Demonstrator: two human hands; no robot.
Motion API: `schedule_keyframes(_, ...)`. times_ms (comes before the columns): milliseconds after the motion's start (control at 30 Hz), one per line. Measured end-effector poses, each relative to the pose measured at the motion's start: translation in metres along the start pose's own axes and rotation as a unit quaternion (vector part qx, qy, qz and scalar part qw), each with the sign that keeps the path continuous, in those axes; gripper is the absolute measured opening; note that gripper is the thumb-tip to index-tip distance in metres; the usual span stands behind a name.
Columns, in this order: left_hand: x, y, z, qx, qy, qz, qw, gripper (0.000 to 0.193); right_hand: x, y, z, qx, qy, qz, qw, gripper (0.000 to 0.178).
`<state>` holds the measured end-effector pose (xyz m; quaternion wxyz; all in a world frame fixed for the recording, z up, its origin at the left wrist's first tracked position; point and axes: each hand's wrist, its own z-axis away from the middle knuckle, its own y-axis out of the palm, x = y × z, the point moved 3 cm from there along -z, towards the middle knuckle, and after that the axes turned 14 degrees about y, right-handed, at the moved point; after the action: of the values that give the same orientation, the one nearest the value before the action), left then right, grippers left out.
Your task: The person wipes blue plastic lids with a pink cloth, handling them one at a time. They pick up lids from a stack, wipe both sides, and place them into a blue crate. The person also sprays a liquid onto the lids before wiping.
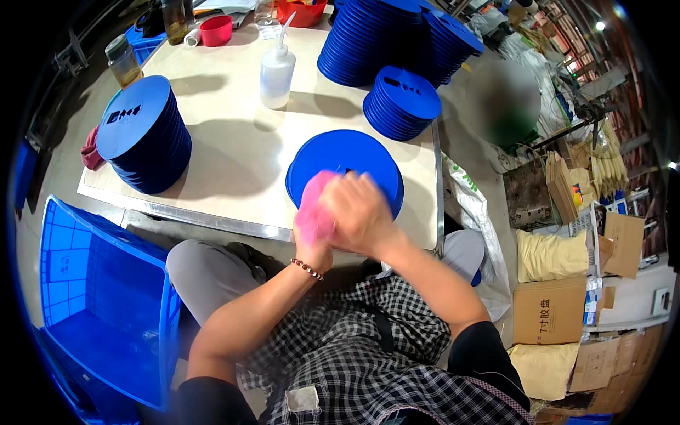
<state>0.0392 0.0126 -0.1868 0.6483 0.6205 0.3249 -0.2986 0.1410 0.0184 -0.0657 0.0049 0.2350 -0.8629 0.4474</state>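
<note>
On the pale table (234, 191), one squeeze bottle (278, 74) is set between one blue stack (145, 134) at left and one short stack (402, 105) at right. Near the front edge, one blue disc (347, 147) is overlapped by one pink cloth (317, 209); the left hand (314, 248) is mostly covered, its closure hidden; the right hand (359, 212) is curled, its grip too blurred to tell.

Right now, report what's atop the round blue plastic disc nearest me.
The right hand and a blurred pink cloth partly cover the blue disc; its surface beneath is hidden.
</note>
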Motion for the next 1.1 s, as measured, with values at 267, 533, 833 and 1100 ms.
schedule_keyframes(267, -0.015, 0.016, -0.003, -0.062, -0.045, -0.062, 0.995, 0.022, -0.169, -0.054, -0.009, -0.15, 0.396, -0.196, 0.884, 0.023)
schedule_keyframes(533, -0.017, 0.008, -0.008, -0.047, -0.048, -0.059, 0.996, 0.019, -0.062, -0.086, -0.004, 0.199, 0.427, -0.474, 0.744, 0.062)
schedule_keyframes(833, -0.013, -0.001, -0.013, -0.093, -0.023, -0.082, 0.992, 0.017, -0.01, -0.097, 0.018, 0.213, 0.318, -0.44, 0.812, 0.069)
schedule_keyframes(1100, -0.055, 0.001, 0.01, 0.31, 0.116, -0.185, 0.925, 0.066, -0.008, -0.087, 0.032, 0.133, 0.342, -0.433, 0.823, 0.04)
